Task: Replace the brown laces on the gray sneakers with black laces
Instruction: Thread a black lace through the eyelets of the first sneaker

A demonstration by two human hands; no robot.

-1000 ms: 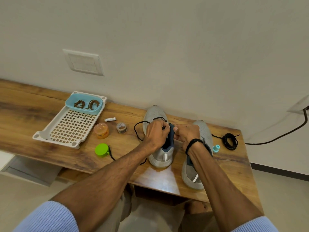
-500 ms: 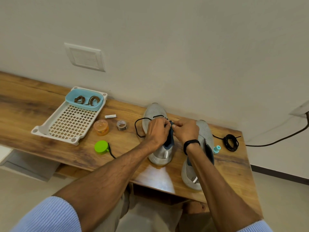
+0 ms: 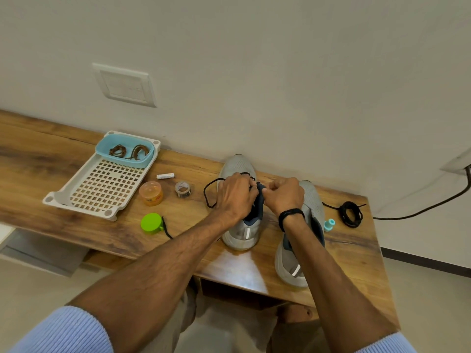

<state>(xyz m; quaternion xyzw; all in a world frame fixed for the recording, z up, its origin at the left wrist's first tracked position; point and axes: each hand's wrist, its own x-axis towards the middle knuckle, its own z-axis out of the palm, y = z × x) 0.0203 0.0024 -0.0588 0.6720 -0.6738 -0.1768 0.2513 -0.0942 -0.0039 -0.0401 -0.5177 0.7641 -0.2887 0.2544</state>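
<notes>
A black lace [image 3: 210, 197], soft, light and limp, loops off the gray sneaker [image 3: 238, 164] onto the desk [image 3: 356, 250]; it likely handles best pinched near its stiffer tip. The left grip [image 3: 235, 194] is curled tight on the lace at the eyelets, and the right grip [image 3: 286, 194] pinches the navy tongue [image 3: 258, 202]. The second sneaker [image 3: 313, 200] stands just beside. The brown laces [image 3: 127, 151] lie in a blue tub [image 3: 119, 160].
</notes>
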